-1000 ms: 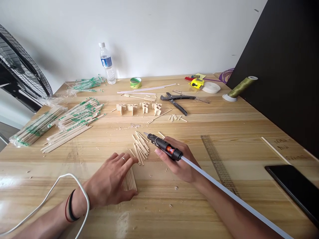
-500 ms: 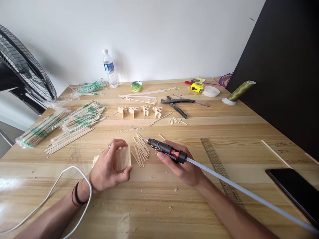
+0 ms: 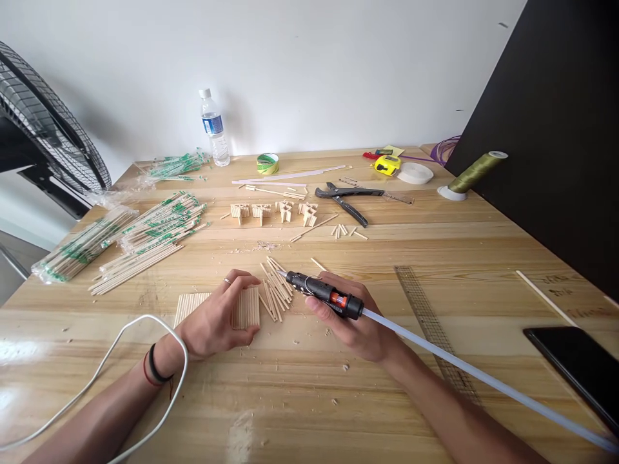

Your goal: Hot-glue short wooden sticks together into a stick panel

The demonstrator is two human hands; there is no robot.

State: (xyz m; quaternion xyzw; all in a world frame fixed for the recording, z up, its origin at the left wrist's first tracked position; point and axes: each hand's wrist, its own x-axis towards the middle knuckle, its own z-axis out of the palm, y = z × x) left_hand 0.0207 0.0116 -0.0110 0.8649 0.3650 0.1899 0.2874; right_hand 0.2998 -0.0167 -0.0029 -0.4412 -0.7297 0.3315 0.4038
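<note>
**A glue gun (image 3: 320, 291) is pointing at loose sticks (image 3: 275, 299)**

The right hand (image 3: 356, 321) is gripping the glue gun, and a long glue stick (image 3: 449, 354) is poking out the back. The left hand (image 3: 215, 321) is curving its thumb and fingers around the edges of a flat row of sticks (image 3: 248, 309); I cannot tell if it is squeezing. The row is showing just left of the loose sticks.

I have the left hand (image 3: 217, 319) around a flat row of sticks (image 3: 248, 308). In the right hand (image 3: 358, 316) I hold a black glue gun (image 3: 314, 287), its tip by some loose sticks (image 3: 274, 298). Farther back I see 4 little stick shapes (image 3: 285, 211) and a bottle (image 3: 213, 125).
</note>
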